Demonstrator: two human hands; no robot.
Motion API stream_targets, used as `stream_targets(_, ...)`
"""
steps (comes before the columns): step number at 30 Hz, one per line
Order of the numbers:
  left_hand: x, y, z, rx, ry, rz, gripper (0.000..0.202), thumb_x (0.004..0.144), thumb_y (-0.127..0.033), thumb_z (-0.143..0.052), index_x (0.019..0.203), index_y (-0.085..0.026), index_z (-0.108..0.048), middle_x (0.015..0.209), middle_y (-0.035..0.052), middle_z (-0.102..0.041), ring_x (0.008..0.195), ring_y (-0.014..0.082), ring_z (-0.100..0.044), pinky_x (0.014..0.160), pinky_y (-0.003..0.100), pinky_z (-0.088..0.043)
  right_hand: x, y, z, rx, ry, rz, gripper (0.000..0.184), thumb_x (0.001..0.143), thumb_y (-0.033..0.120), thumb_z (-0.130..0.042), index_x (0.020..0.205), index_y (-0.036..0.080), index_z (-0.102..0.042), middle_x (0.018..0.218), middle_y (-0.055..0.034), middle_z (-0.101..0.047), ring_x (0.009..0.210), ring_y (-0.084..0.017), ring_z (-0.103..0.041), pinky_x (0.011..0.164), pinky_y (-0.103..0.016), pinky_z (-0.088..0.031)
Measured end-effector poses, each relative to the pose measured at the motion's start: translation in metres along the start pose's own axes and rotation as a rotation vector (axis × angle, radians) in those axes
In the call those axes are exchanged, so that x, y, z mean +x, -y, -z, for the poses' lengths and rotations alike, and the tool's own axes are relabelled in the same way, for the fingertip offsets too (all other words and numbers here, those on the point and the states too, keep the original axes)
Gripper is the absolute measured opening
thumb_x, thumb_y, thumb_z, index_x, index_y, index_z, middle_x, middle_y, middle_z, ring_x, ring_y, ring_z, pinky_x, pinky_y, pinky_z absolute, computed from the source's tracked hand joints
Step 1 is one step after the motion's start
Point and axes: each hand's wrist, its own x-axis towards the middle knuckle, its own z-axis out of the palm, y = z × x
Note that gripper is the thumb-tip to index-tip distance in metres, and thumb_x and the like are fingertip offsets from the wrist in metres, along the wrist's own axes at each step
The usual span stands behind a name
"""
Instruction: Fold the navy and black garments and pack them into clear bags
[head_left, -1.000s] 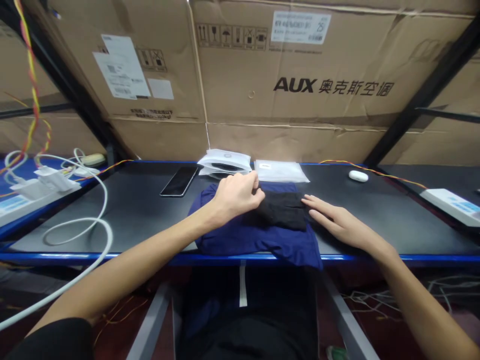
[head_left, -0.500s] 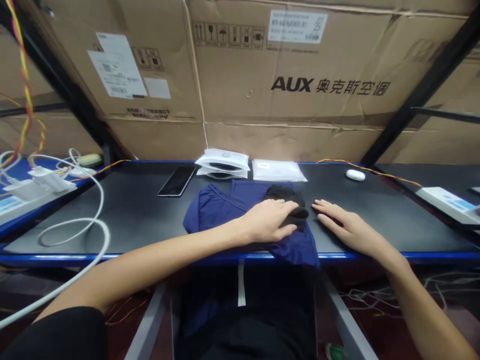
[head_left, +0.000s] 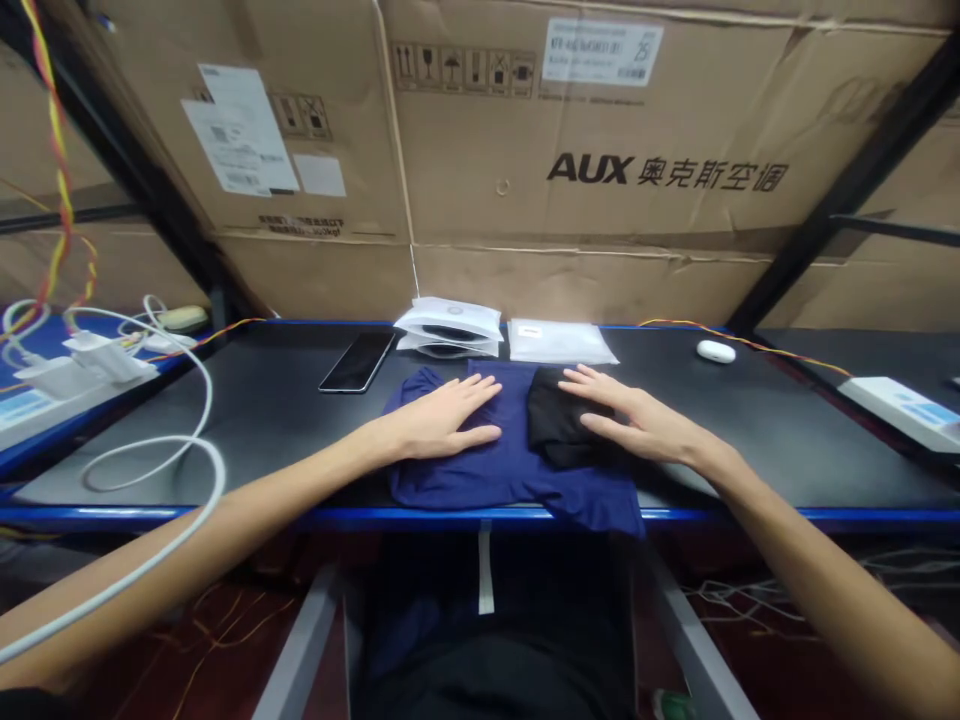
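A navy blue garment [head_left: 504, 468] lies spread on the black table [head_left: 285, 420], its front edge hanging over the table's blue rim. A small folded black cloth [head_left: 551, 432] rests on its right half. My left hand [head_left: 442, 418] lies flat, fingers apart, on the blue garment's left part. My right hand [head_left: 626, 415] lies flat with fingers spread on the black cloth, covering its right side. Neither hand grips anything.
Behind the garment lie a stack of white plastic packets [head_left: 450, 328], a flat clear bag [head_left: 559, 342] and a black phone [head_left: 358, 361]. A white earbud case [head_left: 715, 351] sits at right, a white cable loop [head_left: 161, 450] at left. Cardboard boxes [head_left: 600, 160] wall the back.
My left hand came off the black cloth and moved left onto the blue garment. My right hand slid from the table onto the black cloth, which now lies folded smaller.
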Motion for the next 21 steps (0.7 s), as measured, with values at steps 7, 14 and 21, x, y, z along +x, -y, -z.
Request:
stream_targets(7,-0.008,0.01,-0.009,0.02,-0.009,0.034,0.074,0.102,-0.065,-0.036,0.161,-0.02,-0.029,0.168,0.011,-0.019,0.157,0.028,-0.017,0.128,0.049,-0.015,0.007,0.006,-0.012,0.01,0.165,0.049,0.052,0.104,0.051,-0.04,0.154,0.034,-0.045,0.166,0.0005,-0.029,0.156,-0.028,-0.017,0.127,-0.057,-0.012)
stream_targets(14,0.003,0.016,-0.007,0.054,-0.014,0.02,0.071,0.104,-0.061,-0.032,0.158,-0.015,-0.034,0.167,0.0126,-0.024,0.156,0.0268,-0.021,0.128,0.044,-0.017,0.004,0.012,-0.015,-0.042,0.166,0.035,0.068,0.097,0.061,-0.054,0.157,0.038,-0.035,0.168,-0.0002,-0.026,0.156,-0.031,-0.017,0.127,-0.058,-0.01)
stream_targets(21,0.06,0.025,-0.006,0.124,-0.1,-0.081,0.057,0.107,-0.041,-0.029,0.152,-0.01,-0.043,0.166,0.0134,-0.028,0.154,0.0229,-0.029,0.126,0.034,-0.024,0.006,0.009,-0.014,-0.059,0.169,0.031,0.066,0.096,0.063,-0.054,0.154,0.035,-0.044,0.167,-0.0028,-0.027,0.155,-0.031,-0.019,0.127,-0.056,-0.015)
